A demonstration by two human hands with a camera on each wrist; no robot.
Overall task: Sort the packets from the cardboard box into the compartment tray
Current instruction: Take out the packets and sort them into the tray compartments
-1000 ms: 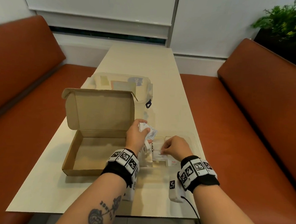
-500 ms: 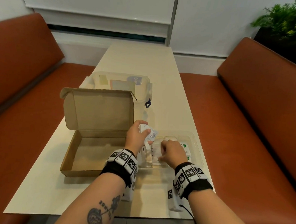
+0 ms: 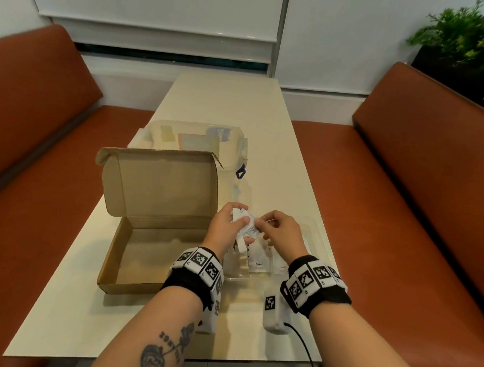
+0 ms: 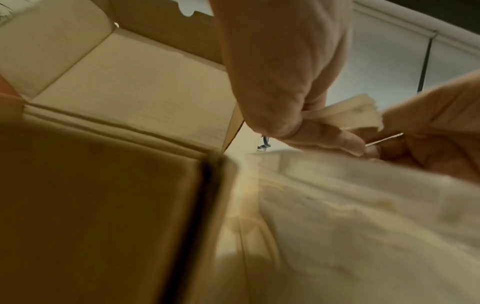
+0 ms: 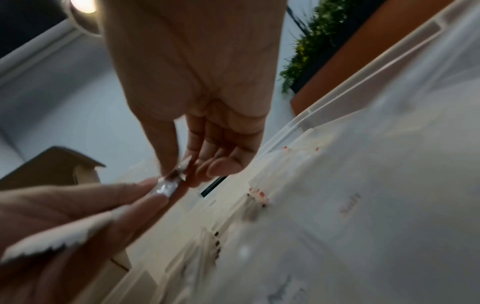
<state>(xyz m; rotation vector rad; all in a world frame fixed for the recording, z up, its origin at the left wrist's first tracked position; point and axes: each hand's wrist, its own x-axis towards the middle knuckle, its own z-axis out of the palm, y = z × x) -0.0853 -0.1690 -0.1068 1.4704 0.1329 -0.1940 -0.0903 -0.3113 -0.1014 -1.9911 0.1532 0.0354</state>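
Observation:
The open cardboard box [image 3: 134,250] lies at the table's left with its lid up and its floor bare. To its right sits the clear compartment tray [image 3: 321,239], with white packets [image 3: 258,262] lying in its compartments. My left hand [image 3: 227,225] hovers over the tray's left side and grips a bunch of white packets [image 3: 240,214], seen too in the left wrist view as a fanned bunch of packets [image 4: 348,115]. My right hand [image 3: 277,228] pinches a small clear-wrapped packet [image 5: 168,186] at the edge of that bunch.
A clear lidded plastic container [image 3: 198,141] stands behind the box. Orange bench seats [image 3: 404,193] flank the narrow table [image 3: 229,97]. A green plant [image 3: 470,41] is at the far right. A cable [image 3: 307,354] trails off the table's near edge.
My right hand has lifted out of the tray's compartments and come up to the bunch in my left hand, where it now pinches one packet. The left hand has barely moved.

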